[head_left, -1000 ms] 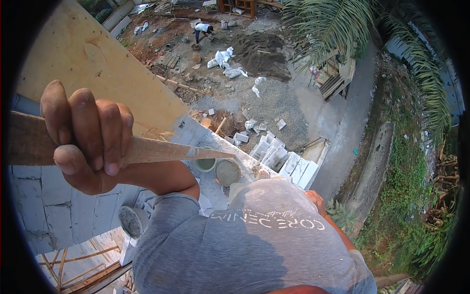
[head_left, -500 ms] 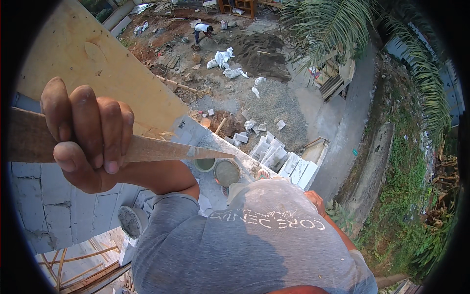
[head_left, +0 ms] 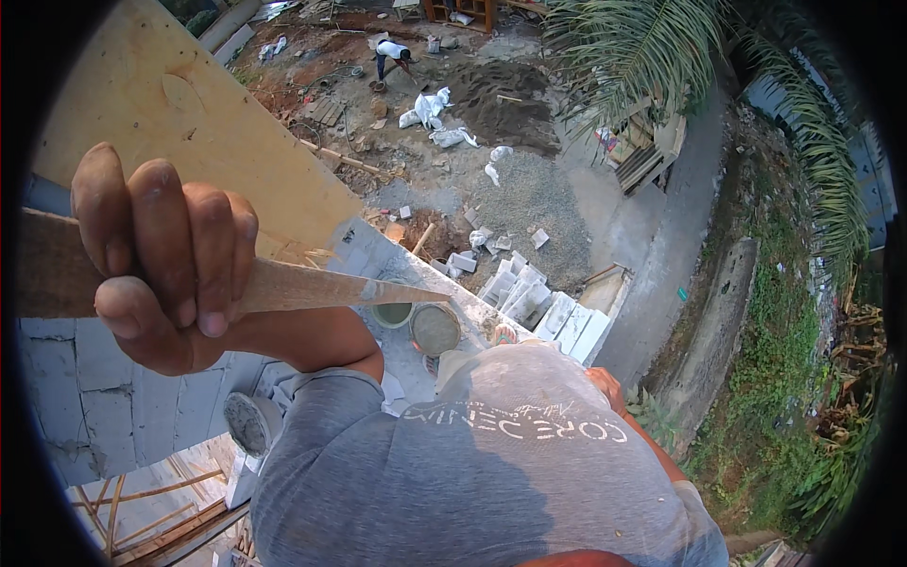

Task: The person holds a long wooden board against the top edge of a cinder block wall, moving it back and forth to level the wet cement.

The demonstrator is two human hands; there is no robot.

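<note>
My left hand (head_left: pixel 162 257) is raised close to the camera, shut around a flat wooden slat (head_left: pixel 321 286). The slat runs from the left edge to a tapered point over two round buckets of grey mortar (head_left: pixel 435 329). A large plywood board (head_left: pixel 189 123) slants behind my hand, and a grey block wall (head_left: pixel 94 397) stands below it. My grey shirt (head_left: pixel 491 472) fills the lower middle. My right hand is hidden; only a bit of arm (head_left: pixel 609 387) shows beside the shirt.
I look down from a height. On the ground far below are a stack of white blocks (head_left: pixel 557 317), a gravel pile (head_left: pixel 534 203), a sand heap (head_left: pixel 505 94), white sacks (head_left: pixel 430 109) and a bent-over person (head_left: pixel 392 52). Palm fronds (head_left: pixel 642 47) hang at the upper right.
</note>
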